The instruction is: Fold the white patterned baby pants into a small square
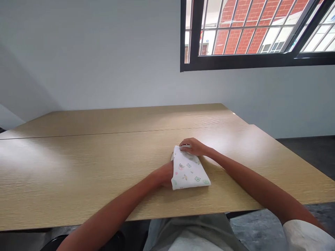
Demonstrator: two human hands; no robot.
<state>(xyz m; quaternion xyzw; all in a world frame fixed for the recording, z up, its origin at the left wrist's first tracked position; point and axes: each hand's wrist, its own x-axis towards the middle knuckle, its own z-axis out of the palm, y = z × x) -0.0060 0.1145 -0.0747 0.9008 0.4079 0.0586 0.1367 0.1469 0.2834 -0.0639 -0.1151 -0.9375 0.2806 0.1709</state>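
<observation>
1. A folded white cloth (pixel 188 170) with small printed pictures lies flat on the pale wooden worktop (pixel 78 167), a little right of centre and close to the near edge.
2. Your left hand (pixel 165 174) is tucked against the cloth's left side, its fingers hidden under or behind the fabric, so you cannot tell how far that grip is closed.
3. Your right hand (pixel 193 146) rests on the cloth's far corner, fingers curled down and pressing on the fabric; whether they pinch it is not clear.
4. Beyond the worktop stands a plain grey wall (pixel 104 52), with a black-framed window (pixel 256 35) at upper right showing red brick outside.
</observation>
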